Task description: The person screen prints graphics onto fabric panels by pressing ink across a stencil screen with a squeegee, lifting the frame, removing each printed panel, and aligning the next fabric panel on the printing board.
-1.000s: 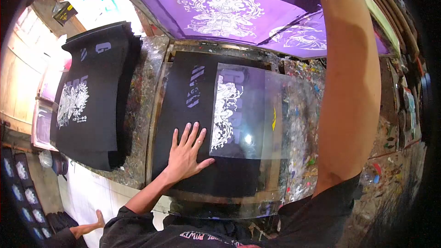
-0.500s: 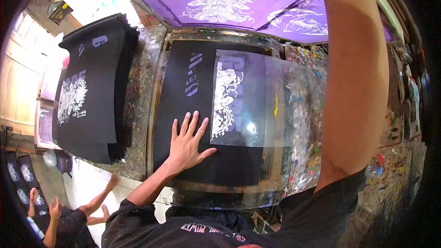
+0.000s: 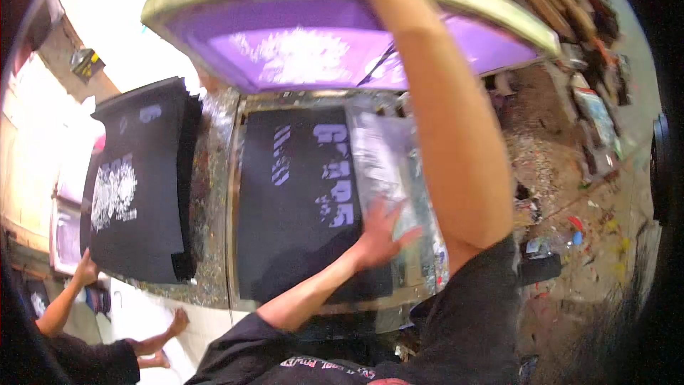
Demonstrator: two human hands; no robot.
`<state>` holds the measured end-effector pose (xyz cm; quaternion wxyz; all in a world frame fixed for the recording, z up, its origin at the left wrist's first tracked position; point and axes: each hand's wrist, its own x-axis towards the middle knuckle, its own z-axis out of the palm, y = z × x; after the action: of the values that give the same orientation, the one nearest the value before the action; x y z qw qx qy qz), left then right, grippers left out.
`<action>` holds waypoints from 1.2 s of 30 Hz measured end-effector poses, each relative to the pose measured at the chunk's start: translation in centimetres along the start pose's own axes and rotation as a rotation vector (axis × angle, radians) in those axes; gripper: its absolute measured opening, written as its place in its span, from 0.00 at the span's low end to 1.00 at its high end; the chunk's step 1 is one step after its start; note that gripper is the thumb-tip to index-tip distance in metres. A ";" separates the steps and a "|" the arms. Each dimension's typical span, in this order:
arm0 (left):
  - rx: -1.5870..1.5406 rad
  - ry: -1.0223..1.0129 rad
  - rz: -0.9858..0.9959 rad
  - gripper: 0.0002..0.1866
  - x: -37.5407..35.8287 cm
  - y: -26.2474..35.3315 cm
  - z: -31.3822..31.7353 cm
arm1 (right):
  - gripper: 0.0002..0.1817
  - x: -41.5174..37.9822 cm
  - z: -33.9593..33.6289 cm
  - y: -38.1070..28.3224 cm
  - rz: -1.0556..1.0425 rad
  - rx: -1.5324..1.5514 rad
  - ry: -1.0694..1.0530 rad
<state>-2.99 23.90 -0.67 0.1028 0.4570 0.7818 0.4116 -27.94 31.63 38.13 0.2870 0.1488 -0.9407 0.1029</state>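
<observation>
Under the raised purple-meshed printing screen in its pale wooden frame, I saw the black rectangular fabric panel with lilac lettering lying flat on the paint-spattered printing bench, its long axis running away from me. My left hand lay spread, fingers splayed and flat, gripping nothing, at the panel's right edge where the glossy clear plastic sheet overlapped it (motion blur hid exactly which one it touched). That hand was plainly the nearer one. My right arm reached up to the frame, the hand at its upper rail; its grip was cut off at the picture's edge, so I could not tell. Left of the bench sat a stack of black printed garments, matte and soft.
</observation>
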 end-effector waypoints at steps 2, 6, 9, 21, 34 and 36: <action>-1.698 -0.054 -0.250 0.33 6.1 -1.1 1.2 | 0.42 -2.7 -0.1 -1.6 0.204 0.028 0.078; -1.241 0.601 0.009 0.24 2.7 5.1 -14.5 | 0.43 -10.2 -3.0 -7.5 0.211 -0.153 0.030; -0.915 0.841 -0.073 0.30 -3.0 6.4 -22.2 | 0.34 -16.2 -0.4 -10.6 0.184 -0.178 0.245; -1.250 0.580 -0.485 0.22 -22.1 -1.9 -14.3 | 0.09 -33.7 11.1 -12.7 0.245 0.186 -0.529; -1.167 0.515 -0.817 0.21 -22.2 -3.1 -13.3 | 0.30 -18.4 23.8 4.3 0.142 -0.109 -0.479; -1.137 0.455 -0.889 0.22 -22.0 -3.2 -13.1 | 0.32 -18.8 25.3 4.5 0.164 -0.123 -0.427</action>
<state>0.32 -1.66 0.65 0.3150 -0.1210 0.5616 0.7555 -27.43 32.89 6.29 0.0808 0.0725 -0.9935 0.0345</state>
